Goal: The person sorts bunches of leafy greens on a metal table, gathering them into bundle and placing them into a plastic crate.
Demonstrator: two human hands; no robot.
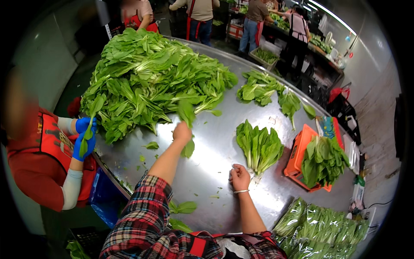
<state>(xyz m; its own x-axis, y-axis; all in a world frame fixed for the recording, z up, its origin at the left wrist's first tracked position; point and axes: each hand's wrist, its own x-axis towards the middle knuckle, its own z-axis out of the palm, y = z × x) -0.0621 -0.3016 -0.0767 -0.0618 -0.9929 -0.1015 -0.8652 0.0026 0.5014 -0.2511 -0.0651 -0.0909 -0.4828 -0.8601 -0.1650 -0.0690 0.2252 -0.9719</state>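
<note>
A leafy green plant (186, 113), blurred, is in the grip of my left hand (182, 133); its leaves show above and below the fist. Just beyond that hand rises a large heap of loose leafy greens (145, 81). My right hand (240, 178) is low over the metal table, palm partly up, its fingers loosely curled and nothing visible in them. Close beside its fingertips lies a fanned bunch of greens (259, 145), stem ends towards me. An orange plastic basket (296, 155) stands further right, with another bunch of greens (323, 162) resting across it.
Bagged greens (326, 223) are stacked at the near right corner. Loose greens (260, 87) lie along the far edge of the metal table (210, 165). At left, a co-worker's blue-gloved hands (84, 139) hold a stalk beside the heap. Other people stand beyond the table.
</note>
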